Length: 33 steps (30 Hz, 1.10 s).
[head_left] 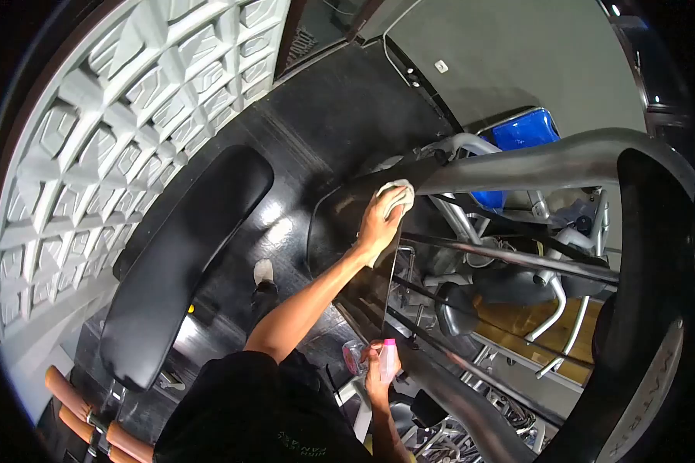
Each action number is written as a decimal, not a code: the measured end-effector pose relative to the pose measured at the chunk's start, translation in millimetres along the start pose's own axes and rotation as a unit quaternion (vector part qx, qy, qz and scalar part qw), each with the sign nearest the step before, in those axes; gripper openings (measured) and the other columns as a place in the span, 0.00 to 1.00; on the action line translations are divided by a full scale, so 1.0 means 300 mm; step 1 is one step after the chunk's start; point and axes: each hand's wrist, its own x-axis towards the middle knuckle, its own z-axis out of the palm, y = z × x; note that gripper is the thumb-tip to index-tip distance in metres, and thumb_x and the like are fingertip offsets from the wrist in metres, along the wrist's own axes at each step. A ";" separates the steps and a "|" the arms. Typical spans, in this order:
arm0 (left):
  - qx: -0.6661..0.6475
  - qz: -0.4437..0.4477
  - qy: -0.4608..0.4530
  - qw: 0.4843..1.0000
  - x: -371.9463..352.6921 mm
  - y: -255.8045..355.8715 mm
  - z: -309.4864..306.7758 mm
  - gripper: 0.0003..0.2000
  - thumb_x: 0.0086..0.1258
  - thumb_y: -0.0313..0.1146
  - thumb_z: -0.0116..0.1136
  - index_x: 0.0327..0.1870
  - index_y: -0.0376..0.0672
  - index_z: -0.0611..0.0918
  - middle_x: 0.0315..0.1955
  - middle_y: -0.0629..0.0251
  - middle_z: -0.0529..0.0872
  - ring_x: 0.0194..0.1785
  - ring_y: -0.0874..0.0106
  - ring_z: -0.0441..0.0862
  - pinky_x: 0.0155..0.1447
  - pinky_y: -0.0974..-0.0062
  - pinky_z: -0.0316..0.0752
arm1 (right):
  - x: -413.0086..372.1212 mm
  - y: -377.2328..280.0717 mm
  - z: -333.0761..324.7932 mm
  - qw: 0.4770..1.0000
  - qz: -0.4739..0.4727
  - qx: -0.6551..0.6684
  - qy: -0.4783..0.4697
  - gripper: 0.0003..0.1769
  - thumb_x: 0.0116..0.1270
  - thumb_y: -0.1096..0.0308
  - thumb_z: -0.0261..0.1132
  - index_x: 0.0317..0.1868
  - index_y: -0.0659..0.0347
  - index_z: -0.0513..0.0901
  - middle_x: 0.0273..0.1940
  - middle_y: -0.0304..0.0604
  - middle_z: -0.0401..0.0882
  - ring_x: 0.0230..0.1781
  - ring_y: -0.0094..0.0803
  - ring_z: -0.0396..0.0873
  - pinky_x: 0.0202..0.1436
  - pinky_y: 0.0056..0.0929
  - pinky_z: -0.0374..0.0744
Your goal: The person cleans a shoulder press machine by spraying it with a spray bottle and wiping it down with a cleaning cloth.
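My left hand (380, 224) is closed around a pale cloth (398, 191), pressed against the upper part of a dark, glossy panel (355, 289) on an exercise machine. The left arm stretches up and across from my black sleeve. Lower down, my right hand (378, 370) grips a small bottle with a pink top (389, 353), close to the panel's lower end. Part of the bottle is hidden by the fingers.
A grey machine tube (533, 168) and thin bars (510, 258) run to the right. A long black padded bench (189, 266) stands at left, beside a white patterned wall (131, 100). A blue pad (523, 130) sits behind the frame. My shoe (263, 271) rests on the black floor.
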 end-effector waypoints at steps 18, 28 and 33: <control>0.011 -0.125 -0.138 0.982 0.448 -0.352 0.251 0.18 0.67 0.34 0.61 0.57 0.41 0.81 0.53 0.51 0.84 0.56 0.63 0.82 0.60 0.72 0.73 | 0.067 -0.044 0.052 0.998 0.036 0.012 0.043 0.09 0.67 0.68 0.66 0.38 0.66 0.77 0.27 0.40 0.77 0.25 0.24 0.75 0.30 0.23 0.74; 0.183 -0.308 -0.047 0.932 0.107 -0.494 -0.039 0.19 0.69 0.34 0.55 0.62 0.48 0.78 0.54 0.49 0.81 0.59 0.58 0.79 0.63 0.69 0.72 | 0.060 -0.044 0.060 0.997 0.038 0.066 -0.001 0.11 0.70 0.65 0.63 0.41 0.66 0.74 0.30 0.43 0.77 0.24 0.26 0.76 0.28 0.25 0.75; -0.099 -0.166 -0.005 0.981 0.008 -0.062 0.009 0.19 0.73 0.30 0.54 0.63 0.39 0.76 0.56 0.54 0.82 0.59 0.67 0.79 0.64 0.74 0.70 | 0.014 -0.013 0.065 0.988 0.086 0.126 0.005 0.08 0.69 0.69 0.65 0.40 0.65 0.77 0.27 0.38 0.77 0.26 0.23 0.75 0.32 0.23 0.76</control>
